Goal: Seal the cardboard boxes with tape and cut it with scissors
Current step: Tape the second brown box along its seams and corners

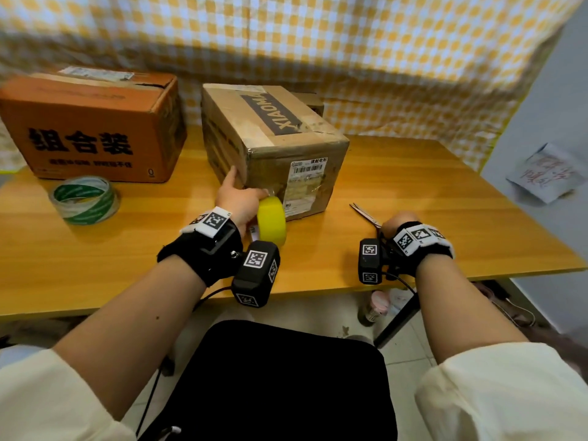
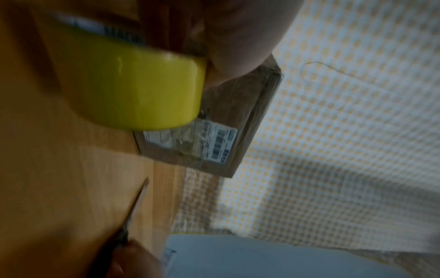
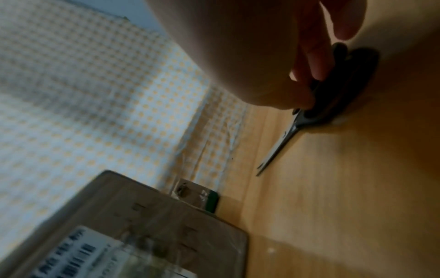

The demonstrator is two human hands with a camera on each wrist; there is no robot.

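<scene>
Two hands, tape and scissors

Left hand [image 1: 240, 198] holds the yellow tape roll [image 1: 271, 221] against the brown box [image 1: 270, 148] front. Right hand [image 1: 399, 222] fingers seem curled on the scissors [image 1: 366, 215] handles, lying on the table [image 1: 445, 202].

From my head view, the left hand [image 1: 239, 198] covers part of the yellow tape [image 1: 271, 220], and its wrist camera hides the roll's near edge. The right hand [image 1: 395, 221] hides the handles of the scissors [image 1: 366, 214]; I see only blades. A small box [image 1: 310, 102] behind the brown box [image 1: 273, 138] is mostly hidden. Both wrist views are blurred, so I can't read the label [image 2: 212, 144]. The orange box [image 1: 89, 125] is cut off at the left edge.
</scene>
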